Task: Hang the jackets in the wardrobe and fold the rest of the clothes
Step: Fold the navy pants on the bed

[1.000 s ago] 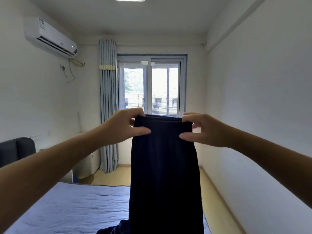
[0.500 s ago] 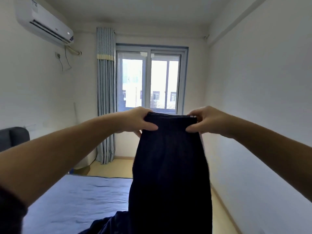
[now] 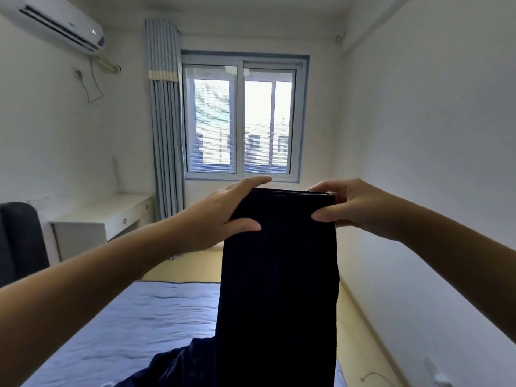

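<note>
Since a second ago my arms have dropped the dark trousers (image 3: 279, 275) lower. Their bottom end trails on the blue bed (image 3: 125, 325) nearest me; the long axis runs straight up to the top edge, pinched level by my left hand (image 3: 223, 210) and right hand (image 3: 343, 202), equally distant.

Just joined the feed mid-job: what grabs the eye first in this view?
A long dark garment hangs dead centre, held up by its top edge: the left hand grips one corner and the right hand the other. Its lower end trails onto the blue bed at lower left. Behind it glows a bright window, with a striped curtain at its left.
</note>
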The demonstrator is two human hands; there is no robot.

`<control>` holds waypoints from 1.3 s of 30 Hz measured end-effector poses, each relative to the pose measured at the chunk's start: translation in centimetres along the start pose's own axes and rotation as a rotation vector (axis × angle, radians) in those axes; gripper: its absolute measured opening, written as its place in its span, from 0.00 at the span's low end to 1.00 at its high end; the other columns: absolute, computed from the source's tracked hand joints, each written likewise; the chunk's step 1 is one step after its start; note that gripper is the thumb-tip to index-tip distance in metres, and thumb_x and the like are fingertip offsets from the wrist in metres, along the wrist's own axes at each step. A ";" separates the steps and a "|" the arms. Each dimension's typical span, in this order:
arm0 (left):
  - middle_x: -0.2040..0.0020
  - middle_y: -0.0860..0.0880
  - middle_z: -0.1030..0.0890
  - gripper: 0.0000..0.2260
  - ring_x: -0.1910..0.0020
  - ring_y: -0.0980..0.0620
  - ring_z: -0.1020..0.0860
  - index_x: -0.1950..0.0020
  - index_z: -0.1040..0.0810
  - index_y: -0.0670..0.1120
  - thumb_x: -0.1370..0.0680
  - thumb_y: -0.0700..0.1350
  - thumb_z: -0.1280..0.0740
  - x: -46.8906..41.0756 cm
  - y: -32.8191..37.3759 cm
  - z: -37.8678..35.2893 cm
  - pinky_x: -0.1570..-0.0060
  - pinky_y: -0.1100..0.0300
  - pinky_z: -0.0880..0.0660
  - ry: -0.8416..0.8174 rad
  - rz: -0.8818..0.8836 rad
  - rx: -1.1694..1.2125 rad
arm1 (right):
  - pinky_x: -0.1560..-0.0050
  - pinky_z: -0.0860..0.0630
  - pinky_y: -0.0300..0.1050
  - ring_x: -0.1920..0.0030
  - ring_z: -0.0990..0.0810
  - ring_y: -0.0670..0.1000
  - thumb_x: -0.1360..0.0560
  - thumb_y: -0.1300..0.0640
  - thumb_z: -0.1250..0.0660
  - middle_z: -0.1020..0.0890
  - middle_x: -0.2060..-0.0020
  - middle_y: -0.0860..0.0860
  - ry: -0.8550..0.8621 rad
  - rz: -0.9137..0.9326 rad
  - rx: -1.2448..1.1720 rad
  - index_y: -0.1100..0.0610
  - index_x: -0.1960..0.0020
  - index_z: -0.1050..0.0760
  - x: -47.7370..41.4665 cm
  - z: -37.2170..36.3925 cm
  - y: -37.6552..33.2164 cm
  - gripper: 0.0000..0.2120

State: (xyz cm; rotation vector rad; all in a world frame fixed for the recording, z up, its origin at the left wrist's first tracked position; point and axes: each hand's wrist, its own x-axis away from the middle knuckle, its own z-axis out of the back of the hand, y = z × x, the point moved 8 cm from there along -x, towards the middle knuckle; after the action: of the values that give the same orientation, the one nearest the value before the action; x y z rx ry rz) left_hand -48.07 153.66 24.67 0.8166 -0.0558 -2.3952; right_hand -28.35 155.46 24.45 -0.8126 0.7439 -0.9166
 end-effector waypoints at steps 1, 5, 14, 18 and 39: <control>0.49 0.67 0.30 0.29 0.50 0.72 0.27 0.27 0.46 0.61 0.23 0.53 0.34 0.1 0.1 0.0 0.54 0.76 0.30 -0.032 -0.003 -0.035 | 0.52 0.20 0.42 0.50 0.17 0.54 0.29 0.65 0.29 0.16 0.52 0.55 -0.021 -0.002 -0.016 0.57 0.43 0.23 0.2 -0.1 -0.3 0.15; 0.52 0.58 0.25 0.22 0.55 0.69 0.25 0.31 0.35 0.51 0.23 0.55 0.36 0.5 0.9 1.4 0.58 0.75 0.29 -0.014 -0.055 -0.172 | 0.53 0.20 0.42 0.50 0.17 0.55 0.30 0.65 0.29 0.16 0.52 0.55 -0.060 0.008 -0.033 0.58 0.43 0.23 0.8 -0.6 -1.6 0.16; 0.59 0.51 0.19 0.13 0.67 0.55 0.22 0.40 0.34 0.58 0.23 0.58 0.38 2.2 4.5 4.5 0.64 0.65 0.23 0.174 -0.165 -0.124 | 0.55 0.19 0.42 0.50 0.16 0.54 0.29 0.65 0.29 0.15 0.51 0.55 -0.030 0.049 -0.022 0.58 0.43 0.22 2.5 -0.1 -4.7 0.15; 0.57 0.49 0.18 0.15 0.68 0.50 0.21 0.50 0.38 0.60 0.29 0.61 0.36 2.9 5.2 4.6 0.64 0.58 0.20 0.228 -0.127 -0.051 | 0.55 0.19 0.42 0.50 0.16 0.54 0.29 0.65 0.29 0.15 0.52 0.55 -0.030 0.044 -0.013 0.59 0.43 0.23 3.3 -0.3 -4.9 0.14; 0.58 0.45 0.19 0.09 0.58 0.48 0.19 0.47 0.21 0.40 0.25 0.43 0.31 -7.7 -5.4 -2.8 0.54 0.54 0.21 -0.214 0.356 -0.233 | 0.53 0.19 0.46 0.54 0.19 0.56 0.27 0.64 0.29 0.21 0.53 0.59 0.051 -0.314 0.645 0.63 0.49 0.25 -5.6 2.1 3.3 0.08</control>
State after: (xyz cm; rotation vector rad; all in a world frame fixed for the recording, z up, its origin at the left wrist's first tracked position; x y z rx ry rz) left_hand -44.47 162.80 25.38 0.4013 -0.0059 -2.0919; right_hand -27.70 162.17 23.83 -0.3334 0.3242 -1.3674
